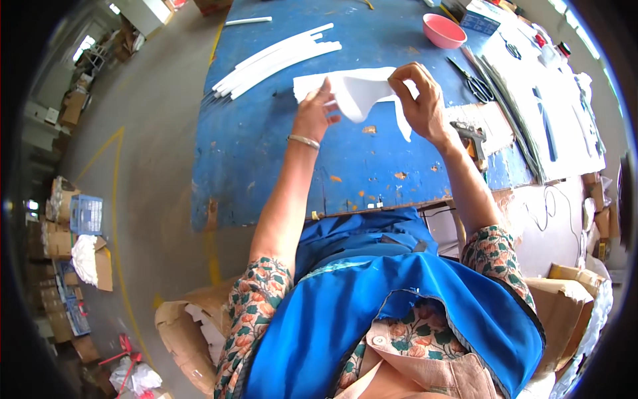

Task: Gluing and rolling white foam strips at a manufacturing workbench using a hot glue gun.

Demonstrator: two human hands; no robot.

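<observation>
Both hands hold a white sheet [355,90] that curls over the blue table [266,153]. My left hand [314,112] pinches its left edge, with a thin metal bangle on the wrist. My right hand [419,100] grips the sheet's right upper edge, fingers bent over it. A narrow white tail of the sheet hangs down beside my right palm.
A bundle of long white strips [276,60] lies at the back left of the table. A pink bowl [443,30], black scissors [472,81] and a glue gun [470,134] sit to the right. Cardboard boxes [186,332] stand on the floor by my legs.
</observation>
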